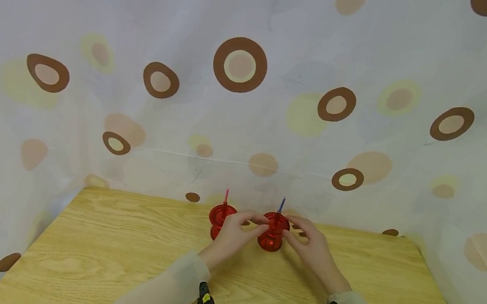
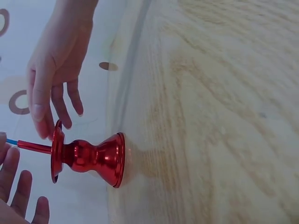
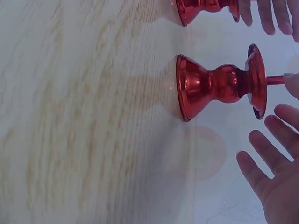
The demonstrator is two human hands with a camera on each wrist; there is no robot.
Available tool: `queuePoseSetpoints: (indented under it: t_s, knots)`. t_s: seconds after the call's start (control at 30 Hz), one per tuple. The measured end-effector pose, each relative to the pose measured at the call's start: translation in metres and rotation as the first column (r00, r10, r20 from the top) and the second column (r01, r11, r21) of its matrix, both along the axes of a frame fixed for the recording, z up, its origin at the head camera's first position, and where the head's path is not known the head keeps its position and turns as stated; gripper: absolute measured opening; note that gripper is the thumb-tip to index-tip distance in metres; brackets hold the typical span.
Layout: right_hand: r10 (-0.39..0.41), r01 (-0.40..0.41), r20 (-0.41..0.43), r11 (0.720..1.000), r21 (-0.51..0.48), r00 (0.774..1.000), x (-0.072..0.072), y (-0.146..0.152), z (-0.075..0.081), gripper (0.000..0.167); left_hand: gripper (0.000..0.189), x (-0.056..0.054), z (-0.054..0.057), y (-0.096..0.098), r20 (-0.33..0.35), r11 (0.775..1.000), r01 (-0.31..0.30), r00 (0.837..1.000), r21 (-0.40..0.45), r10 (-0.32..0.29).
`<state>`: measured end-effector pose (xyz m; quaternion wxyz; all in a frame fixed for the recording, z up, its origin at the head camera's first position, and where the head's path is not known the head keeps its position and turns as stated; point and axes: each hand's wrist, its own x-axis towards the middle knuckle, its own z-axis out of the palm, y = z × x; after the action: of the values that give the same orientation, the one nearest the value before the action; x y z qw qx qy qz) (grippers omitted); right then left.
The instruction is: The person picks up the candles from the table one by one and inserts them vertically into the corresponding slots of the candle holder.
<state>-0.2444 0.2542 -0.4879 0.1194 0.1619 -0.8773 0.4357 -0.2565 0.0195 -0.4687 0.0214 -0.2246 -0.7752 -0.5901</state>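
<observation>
A red metallic candle holder (image 1: pixel 270 242) with a flared foot and a dished top stands upright on the table, a slim blue candle (image 1: pixel 281 205) rising from its socket. On its left is my left hand (image 1: pixel 232 233), fingers spread and lightly bent, fingertips right at the rim. My right hand (image 1: pixel 311 247) flanks the other side, its fingers apart and loosely bent beside the dish. The right thumb overlaps the socket (image 3: pixel 274 80) in the right wrist view. Partly behind my left hand stands a matching red candle holder (image 1: pixel 217 216) carrying a pink candle (image 1: pixel 226 195).
The wood-grain table (image 1: pixel 117 248) ends just behind the holders. A pale curtain (image 1: pixel 172 126) with brown oval patterns hangs behind and at both sides. Small black cameras (image 1: pixel 206 300) are strapped at both wrists.
</observation>
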Motion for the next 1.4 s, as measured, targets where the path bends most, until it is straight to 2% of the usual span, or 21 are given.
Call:
queuePoseSetpoints:
  t_s: [0.23,0.37,0.6,0.73,1.0,1.17,1.4]
  knots:
    - [-0.042,0.042,-0.01,0.999,0.015,0.999,0.011,0.003,0.009,0.035,0.021,0.013,0.001,-0.007,-0.025,1.0,0.008,1.0,-0.021,-0.008]
    - [-0.058,0.059,-0.018,0.998,0.015,0.998,0.017,0.004,0.012,0.034,0.022,0.02,0.003,-0.011,-0.027,0.999,0.037,0.999,-0.027,-0.037]
    - [-0.074,0.075,-0.042,0.997,0.011,0.996,0.028,0.006,0.014,0.032,0.02,0.027,-0.002,-0.018,-0.068,0.997,0.066,0.995,-0.051,-0.069]
    - [-0.079,0.08,-0.035,0.997,0.017,0.996,0.036,0.008,0.016,0.032,0.018,0.032,-0.003,-0.023,-0.051,0.996,0.076,0.996,-0.056,-0.079]
    - [-0.082,0.083,-0.03,0.996,0.038,0.996,0.051,0.015,0.018,0.028,0.019,0.034,-0.014,-0.03,-0.033,0.995,0.067,0.997,-0.078,-0.07]
    - [-0.087,0.087,-0.013,0.993,0.077,0.996,0.058,0.017,0.019,0.028,0.023,0.038,-0.016,-0.035,-0.012,0.989,0.069,0.997,-0.13,-0.072]
    - [-0.084,0.094,-0.076,0.985,0.141,0.994,0.065,0.017,0.02,0.029,0.024,0.045,-0.015,-0.041,-0.019,0.971,0.084,0.996,-0.222,-0.091]
